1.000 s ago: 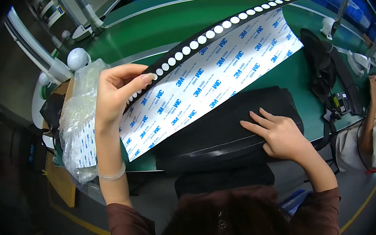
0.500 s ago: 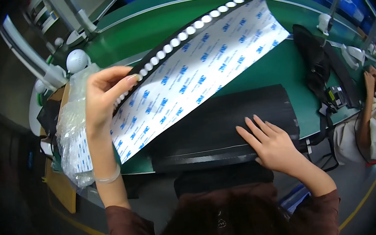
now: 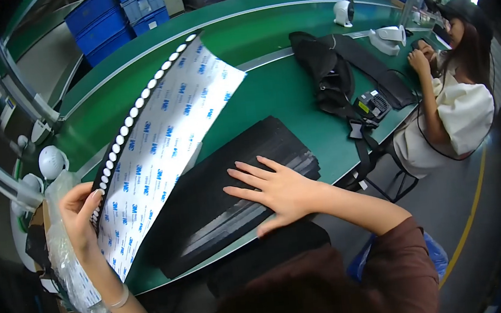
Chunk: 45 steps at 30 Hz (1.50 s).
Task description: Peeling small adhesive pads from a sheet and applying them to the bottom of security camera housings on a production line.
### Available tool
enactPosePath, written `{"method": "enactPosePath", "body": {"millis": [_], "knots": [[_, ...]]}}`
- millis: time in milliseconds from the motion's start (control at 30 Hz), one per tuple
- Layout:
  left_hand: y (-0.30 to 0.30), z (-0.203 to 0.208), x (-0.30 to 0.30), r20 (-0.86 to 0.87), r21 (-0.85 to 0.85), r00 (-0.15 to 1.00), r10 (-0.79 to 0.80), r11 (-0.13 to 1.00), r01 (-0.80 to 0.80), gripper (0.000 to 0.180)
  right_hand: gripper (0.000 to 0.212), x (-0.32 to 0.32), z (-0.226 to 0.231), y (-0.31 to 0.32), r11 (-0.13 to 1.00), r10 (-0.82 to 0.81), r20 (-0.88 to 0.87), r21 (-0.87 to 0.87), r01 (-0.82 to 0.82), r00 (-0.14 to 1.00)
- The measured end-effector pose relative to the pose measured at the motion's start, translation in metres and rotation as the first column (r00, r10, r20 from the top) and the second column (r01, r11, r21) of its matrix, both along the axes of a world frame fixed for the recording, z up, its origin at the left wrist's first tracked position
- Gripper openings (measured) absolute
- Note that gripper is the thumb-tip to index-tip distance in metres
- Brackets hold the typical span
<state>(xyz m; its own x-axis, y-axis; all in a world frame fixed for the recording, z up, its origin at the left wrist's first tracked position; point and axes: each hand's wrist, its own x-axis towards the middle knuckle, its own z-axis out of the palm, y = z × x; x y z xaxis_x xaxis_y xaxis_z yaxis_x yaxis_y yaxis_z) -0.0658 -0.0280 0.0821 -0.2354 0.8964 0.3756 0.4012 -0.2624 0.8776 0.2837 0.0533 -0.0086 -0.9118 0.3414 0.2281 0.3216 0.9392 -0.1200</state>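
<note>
My left hand (image 3: 81, 218) pinches the edge of a long sheet (image 3: 166, 131) between thumb and fingers. White backing with blue print covers the sheet's visible face, and a black strip with a row of white round dots runs along its upper edge. The sheet is held up at a slant, bowing away over the table. My right hand (image 3: 275, 190) lies with fingers spread on a stack of black sheets (image 3: 207, 209) near the table's front edge. Part of that stack is hidden behind the raised sheet.
The green table (image 3: 286, 92) carries a black bag (image 3: 324, 74) with straps and a small black device (image 3: 372, 105) at right. Crinkled clear plastic wrap (image 3: 70, 258) is at left, by a white round device (image 3: 52, 162). A co-worker (image 3: 444, 101) sits at right; blue crates (image 3: 99, 23) stand behind.
The view has swung right, bringing more of the co-worker into it. The sheet, still in my left hand, points more steeply away. My right hand now rests nearer the stack's middle.
</note>
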Motion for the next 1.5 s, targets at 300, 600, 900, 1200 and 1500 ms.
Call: {"method": "enactPosePath", "body": {"millis": [300, 600, 900, 1200, 1500], "knots": [[0.03, -0.04, 0.056, 0.141, -0.516, 0.914, -0.38, 0.76, 0.396, 0.016, 0.026, 0.062, 0.008, 0.083, 0.78, -0.593, -0.359, -0.476, 0.405, 0.721], [0.006, -0.041, 0.09, -0.335, -0.37, 0.839, -0.429, 0.879, 0.301, 0.016, 0.033, 0.012, 0.062, 0.036, 0.913, -0.182, -0.16, -0.394, 0.106, 0.97], [0.002, -0.026, 0.087, -0.235, -0.486, 0.802, -0.549, 0.781, 0.393, 0.026, 0.021, -0.007, 0.061, 0.013, 0.832, -0.005, 0.227, -0.54, 0.13, 0.974], [0.038, -0.057, 0.053, -0.666, -0.548, 0.641, -0.382, 0.834, -0.072, 0.059, 0.016, 0.054, 0.062, 0.043, 0.776, -0.151, 0.081, -0.608, 0.169, 0.985], [0.017, -0.054, 0.058, -0.38, -0.546, 0.714, -0.588, 0.765, 0.34, 0.05, 0.021, 0.106, 0.042, 0.066, 0.724, -0.352, -0.266, -0.685, 0.081, 0.897]]}}
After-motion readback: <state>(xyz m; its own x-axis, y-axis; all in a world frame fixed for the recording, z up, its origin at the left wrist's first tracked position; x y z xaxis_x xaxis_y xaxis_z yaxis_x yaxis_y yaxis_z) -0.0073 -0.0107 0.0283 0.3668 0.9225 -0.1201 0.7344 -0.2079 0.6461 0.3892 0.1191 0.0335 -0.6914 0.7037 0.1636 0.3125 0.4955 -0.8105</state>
